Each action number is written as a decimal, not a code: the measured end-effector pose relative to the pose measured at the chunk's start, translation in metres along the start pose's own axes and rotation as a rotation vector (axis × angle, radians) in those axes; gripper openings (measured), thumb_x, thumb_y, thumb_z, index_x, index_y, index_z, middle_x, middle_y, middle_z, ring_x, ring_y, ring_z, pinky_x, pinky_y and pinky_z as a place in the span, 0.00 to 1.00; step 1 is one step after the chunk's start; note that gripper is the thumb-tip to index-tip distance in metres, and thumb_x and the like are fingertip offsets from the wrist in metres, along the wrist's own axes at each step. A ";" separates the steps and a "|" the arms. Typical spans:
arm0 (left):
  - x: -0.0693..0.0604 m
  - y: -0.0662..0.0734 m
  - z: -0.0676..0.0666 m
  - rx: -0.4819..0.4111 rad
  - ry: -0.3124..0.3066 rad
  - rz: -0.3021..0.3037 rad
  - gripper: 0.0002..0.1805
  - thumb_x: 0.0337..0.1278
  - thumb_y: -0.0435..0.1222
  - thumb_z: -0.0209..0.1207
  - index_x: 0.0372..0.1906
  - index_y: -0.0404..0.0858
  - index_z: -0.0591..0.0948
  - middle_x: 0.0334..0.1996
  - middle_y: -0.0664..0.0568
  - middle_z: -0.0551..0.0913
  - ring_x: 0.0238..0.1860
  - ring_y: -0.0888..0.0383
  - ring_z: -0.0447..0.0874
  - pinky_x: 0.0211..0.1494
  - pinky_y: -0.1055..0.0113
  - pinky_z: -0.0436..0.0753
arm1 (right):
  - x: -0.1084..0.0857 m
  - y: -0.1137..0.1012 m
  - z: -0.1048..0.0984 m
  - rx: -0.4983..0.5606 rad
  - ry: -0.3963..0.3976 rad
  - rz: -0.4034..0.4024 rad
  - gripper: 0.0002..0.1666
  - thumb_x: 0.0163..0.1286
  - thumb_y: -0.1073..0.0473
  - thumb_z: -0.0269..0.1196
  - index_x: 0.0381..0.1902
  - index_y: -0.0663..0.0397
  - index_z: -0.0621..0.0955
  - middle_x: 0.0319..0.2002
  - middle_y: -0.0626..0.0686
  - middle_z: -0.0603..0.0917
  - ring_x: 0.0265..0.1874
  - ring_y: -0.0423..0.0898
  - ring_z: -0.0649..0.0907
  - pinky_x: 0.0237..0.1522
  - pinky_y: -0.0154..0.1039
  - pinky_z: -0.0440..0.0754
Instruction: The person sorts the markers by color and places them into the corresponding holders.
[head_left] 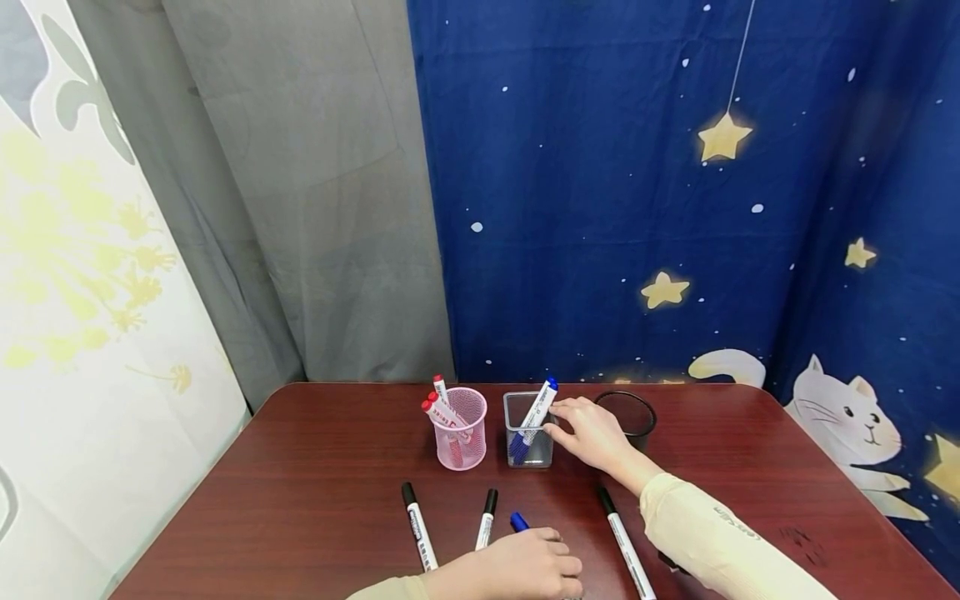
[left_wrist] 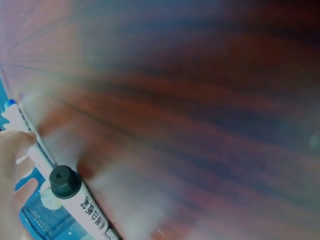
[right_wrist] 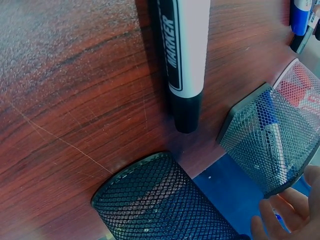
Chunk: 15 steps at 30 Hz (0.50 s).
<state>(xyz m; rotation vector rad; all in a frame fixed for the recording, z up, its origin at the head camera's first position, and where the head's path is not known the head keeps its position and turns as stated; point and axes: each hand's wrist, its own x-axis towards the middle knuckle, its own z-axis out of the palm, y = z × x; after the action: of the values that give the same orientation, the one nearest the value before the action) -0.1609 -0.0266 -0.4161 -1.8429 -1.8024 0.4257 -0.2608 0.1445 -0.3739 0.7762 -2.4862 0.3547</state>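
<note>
My left hand (head_left: 525,567) is low over the table's near side. Its thumb and fingers are around a blue marker (left_wrist: 41,155), whose blue cap (head_left: 519,522) shows past the hand. Beside it lies a black-capped marker (head_left: 486,521), large in the left wrist view. My right hand (head_left: 596,433) is at the right side of a square mesh pen holder (head_left: 538,457), its fingers extended near the rim. Blue markers (head_left: 536,412) lean inside that holder, blue ends up. Whether the right fingertips touch the holder or a marker is hard to tell.
Left of the square holder stands a pink mesh cup (head_left: 461,454) with several red markers (head_left: 442,408). A round black mesh cup (right_wrist: 165,200) is behind the right forearm. Two more black-capped markers, one left (head_left: 420,529) and one right (head_left: 626,542), lie on the brown table (head_left: 322,500).
</note>
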 end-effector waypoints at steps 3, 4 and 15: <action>0.000 -0.001 -0.004 -0.018 0.016 -0.004 0.08 0.59 0.45 0.45 0.32 0.56 0.76 0.29 0.67 0.71 0.35 0.70 0.71 0.45 0.75 0.66 | 0.000 0.000 0.000 0.002 -0.003 0.004 0.21 0.57 0.48 0.61 0.42 0.57 0.82 0.42 0.53 0.80 0.43 0.48 0.77 0.39 0.46 0.75; 0.000 -0.002 -0.006 -0.025 0.028 -0.007 0.07 0.59 0.45 0.46 0.33 0.56 0.76 0.29 0.67 0.71 0.35 0.70 0.71 0.45 0.75 0.66 | 0.000 0.000 0.000 0.002 -0.005 0.005 0.21 0.57 0.48 0.61 0.42 0.57 0.82 0.42 0.53 0.80 0.43 0.48 0.77 0.39 0.46 0.75; 0.003 -0.018 -0.038 -0.397 0.151 -0.169 0.13 0.51 0.40 0.57 0.44 0.49 0.77 0.34 0.64 0.73 0.38 0.71 0.70 0.48 0.79 0.64 | 0.000 0.002 0.001 -0.003 -0.001 -0.006 0.21 0.57 0.48 0.61 0.42 0.58 0.82 0.42 0.54 0.80 0.43 0.49 0.77 0.38 0.46 0.75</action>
<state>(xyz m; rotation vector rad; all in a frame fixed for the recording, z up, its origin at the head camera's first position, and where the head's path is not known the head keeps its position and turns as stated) -0.1544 -0.0297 -0.3751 -1.8903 -2.0218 -0.1430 -0.2620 0.1454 -0.3750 0.7827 -2.4846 0.3483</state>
